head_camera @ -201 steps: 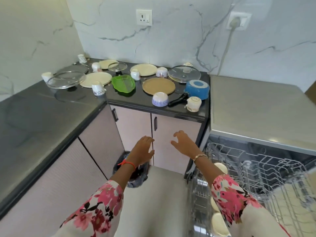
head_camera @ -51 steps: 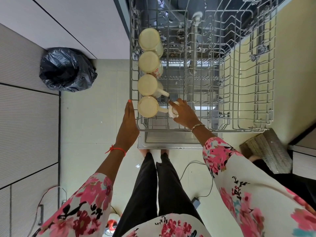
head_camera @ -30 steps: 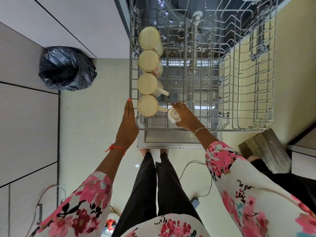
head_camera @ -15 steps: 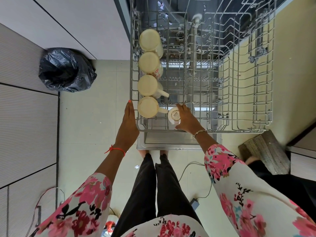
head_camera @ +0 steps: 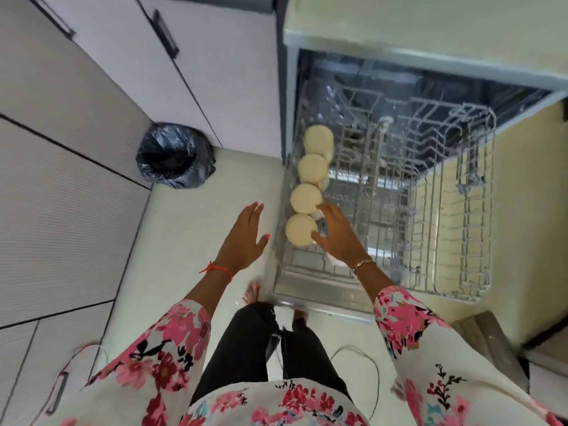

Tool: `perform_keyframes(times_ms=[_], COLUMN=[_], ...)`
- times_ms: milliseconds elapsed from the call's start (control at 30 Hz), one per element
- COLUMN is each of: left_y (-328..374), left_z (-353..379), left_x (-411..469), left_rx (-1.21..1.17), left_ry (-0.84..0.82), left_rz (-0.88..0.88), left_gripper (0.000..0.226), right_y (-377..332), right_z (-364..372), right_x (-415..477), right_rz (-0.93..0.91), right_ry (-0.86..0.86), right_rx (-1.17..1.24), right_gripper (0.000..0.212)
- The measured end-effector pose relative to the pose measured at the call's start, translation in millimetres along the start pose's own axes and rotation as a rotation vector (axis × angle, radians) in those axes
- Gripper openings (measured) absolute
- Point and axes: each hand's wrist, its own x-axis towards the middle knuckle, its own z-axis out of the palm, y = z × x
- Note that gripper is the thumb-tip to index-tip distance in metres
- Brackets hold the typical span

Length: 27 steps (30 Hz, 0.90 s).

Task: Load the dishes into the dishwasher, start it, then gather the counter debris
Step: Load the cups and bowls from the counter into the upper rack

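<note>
Pale, glossy floor tiles [head_camera: 190, 241] run between matt, finely ribbed cabinet fronts [head_camera: 76, 87] on the left and the open dishwasher [head_camera: 430, 66] on the right. The frame is motion-blurred, so fine detail is soft.

The loading step looks to be in hand and far from done. The pulled-out wire rack [head_camera: 445, 210], a grid of thin grey coated rods with upright tines, holds only a single row of cups [head_camera: 305, 198] along its left edge. There are four, round and cream-coloured, bottoms up, each touching or just beside the next. The rest of the rack is bare wire. The next move probably calls for turning to fetch more dishes from wherever they wait (none show here), then setting them between the free tines.

A crumpled, shiny black bin bag [head_camera: 175, 155] sits in the corner by the cabinets.

The right hand [head_camera: 338, 235] lies palm down over the rack, fingers spread and gripping nothing I can see, its thumb at the rim of the nearest cup. A white scrap shows under the wrist; what it is, I cannot tell. The left hand [head_camera: 244, 241] hovers flat over the floor beside the rack, fingers straight and apart, holding nothing.
</note>
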Motion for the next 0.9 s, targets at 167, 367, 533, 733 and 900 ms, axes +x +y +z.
perform_keyframes(times_ms=[167, 367, 533, 733, 900], left_y=[-47.4, -160.4, -241.8, -322.3, -363.8], left_z=[-85.3, -218.6, -335.7, -430.3, -488.5], left_x=[-4.0, 13.7, 26.1, 55.7, 108.1], left_rx=[0.063, 0.047, 0.078, 0.104, 0.080], left_ry=[0.133, 0.336, 0.425, 0.540, 0.582], left_rz=[-0.034, -0.133, -0.159, -0.184, -0.176], left_gripper=[0.076, 0.063, 0.071, 0.049, 0.051], right_y=[-110.8, -254.0, -357.0, -453.8, -506.5], right_z=[2.2, 29.2, 49.6, 62.0, 46.8], right_x=[63.8, 174.9, 259.2, 340.9, 425.5], right_rz=[-0.237, -0.403, -0.469, -0.490, -0.486], right_ry=[0.010, 0.047, 0.116, 0.167, 0.243], right_rx=[-0.175, -0.168, -0.162, -0.144, -0.122], right_gripper=[0.051, 0.043, 0.033, 0.037, 0.027])
